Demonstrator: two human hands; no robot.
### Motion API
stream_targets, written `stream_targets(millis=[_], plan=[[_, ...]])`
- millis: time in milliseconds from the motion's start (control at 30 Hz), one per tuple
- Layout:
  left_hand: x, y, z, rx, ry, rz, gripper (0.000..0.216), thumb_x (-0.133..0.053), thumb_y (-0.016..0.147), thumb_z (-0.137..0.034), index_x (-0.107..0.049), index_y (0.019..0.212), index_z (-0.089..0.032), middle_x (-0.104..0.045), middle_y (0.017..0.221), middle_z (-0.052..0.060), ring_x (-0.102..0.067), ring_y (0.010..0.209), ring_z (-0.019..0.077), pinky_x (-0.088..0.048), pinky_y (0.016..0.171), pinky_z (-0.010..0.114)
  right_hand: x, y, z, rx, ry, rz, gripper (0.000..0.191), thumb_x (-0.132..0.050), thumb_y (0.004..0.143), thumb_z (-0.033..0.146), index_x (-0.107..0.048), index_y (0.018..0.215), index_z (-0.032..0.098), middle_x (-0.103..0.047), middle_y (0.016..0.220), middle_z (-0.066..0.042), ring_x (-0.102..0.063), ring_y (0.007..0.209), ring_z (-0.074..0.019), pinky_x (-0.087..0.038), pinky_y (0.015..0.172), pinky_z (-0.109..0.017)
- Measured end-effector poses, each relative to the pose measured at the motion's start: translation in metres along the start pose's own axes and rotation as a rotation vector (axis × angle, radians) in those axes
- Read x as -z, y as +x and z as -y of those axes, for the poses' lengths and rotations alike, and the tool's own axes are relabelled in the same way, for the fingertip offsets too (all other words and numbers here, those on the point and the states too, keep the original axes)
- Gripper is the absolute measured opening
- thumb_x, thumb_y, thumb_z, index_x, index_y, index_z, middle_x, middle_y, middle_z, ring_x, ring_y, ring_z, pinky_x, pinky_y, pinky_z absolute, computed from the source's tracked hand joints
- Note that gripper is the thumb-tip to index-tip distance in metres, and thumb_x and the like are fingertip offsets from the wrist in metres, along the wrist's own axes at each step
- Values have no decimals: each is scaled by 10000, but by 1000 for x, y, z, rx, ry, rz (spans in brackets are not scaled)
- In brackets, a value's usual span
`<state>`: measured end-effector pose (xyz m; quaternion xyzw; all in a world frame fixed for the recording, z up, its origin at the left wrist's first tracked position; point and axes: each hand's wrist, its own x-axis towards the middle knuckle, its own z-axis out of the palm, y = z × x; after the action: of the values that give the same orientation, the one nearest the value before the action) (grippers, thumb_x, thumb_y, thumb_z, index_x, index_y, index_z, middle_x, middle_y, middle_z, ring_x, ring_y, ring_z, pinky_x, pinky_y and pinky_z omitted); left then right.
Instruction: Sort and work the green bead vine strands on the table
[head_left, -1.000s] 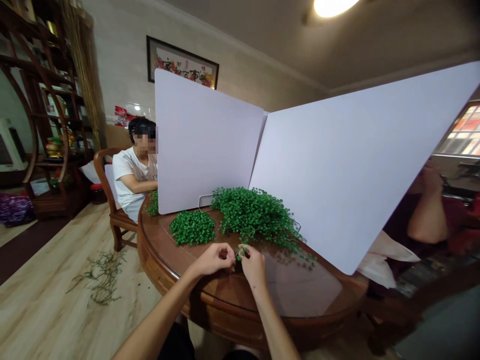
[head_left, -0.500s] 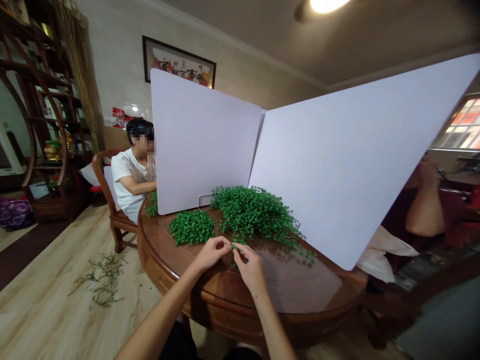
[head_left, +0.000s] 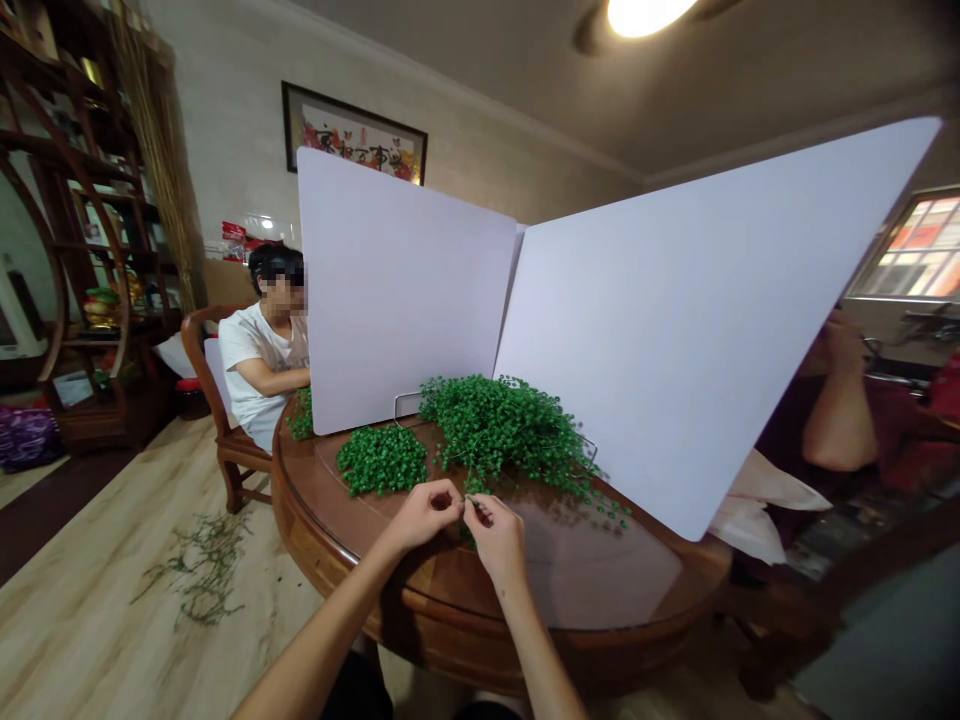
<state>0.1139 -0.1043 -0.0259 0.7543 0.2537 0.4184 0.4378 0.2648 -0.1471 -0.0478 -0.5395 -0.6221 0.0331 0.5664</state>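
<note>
My left hand (head_left: 424,515) and my right hand (head_left: 495,535) meet over the near part of the round wooden table (head_left: 600,590). Both are closed in a pinch on a thin sprig of small green beads (head_left: 469,492), fingertips almost touching. Just beyond them lies a large tangled heap of green bead strands (head_left: 510,430). A smaller, neater pile of green beads (head_left: 382,462) sits to its left.
Two white divider boards (head_left: 660,320) stand upright behind the heaps. A person in a white shirt (head_left: 262,360) sits in a wooden chair at the left. Another person's arm (head_left: 832,420) shows at the right. Green scraps (head_left: 199,570) litter the wood floor.
Both hands have lifted slightly toward the big heap and drawn closer together, still pinching the green sprig. The view has tilted a little.
</note>
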Motion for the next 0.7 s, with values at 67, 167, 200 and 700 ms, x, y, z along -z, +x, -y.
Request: stream_targets(millis=[67, 167, 200, 700], plan=[[0, -3, -5, -5, -32, 59, 166, -620, 796, -288, -613, 746, -129, -590, 705, 5, -525, 678, 121, -414, 661, 217, 0, 4, -6, -29, -49, -47, 242, -527, 809, 308, -723, 804, 167, -711, 728, -72, -619, 577, -167, -491, 571, -255], [0, -5, -10, -3, -73, 74, 197, -618, 814, -325, -617, 779, -131, -596, 727, 15, -535, 698, 129, -421, 673, 224, 1, 8, -11, -65, -85, -86, 255, -516, 799, 316, -720, 825, 164, -716, 732, -77, -630, 580, -180, -498, 580, -273], [1, -4, -10, -3, -74, 47, 201, -611, 820, -331, -614, 783, -133, -592, 724, 12, -534, 695, 129, -420, 672, 225, 2, 8, -10, -59, -84, -90, 262, -510, 812, 320, -718, 841, 164, -716, 741, -77, -633, 588, -181, -500, 590, -276], [0, 4, 18, -8, 78, -111, 272, -621, 763, -303, -636, 979, -139, -656, 1028, 118, -557, 971, 256, -459, 854, 347, -46, 58, 75, 165, -128, 222, 211, -553, 877, 220, -722, 990, 275, -722, 955, -22, -664, 816, -173, -503, 762, -256]])
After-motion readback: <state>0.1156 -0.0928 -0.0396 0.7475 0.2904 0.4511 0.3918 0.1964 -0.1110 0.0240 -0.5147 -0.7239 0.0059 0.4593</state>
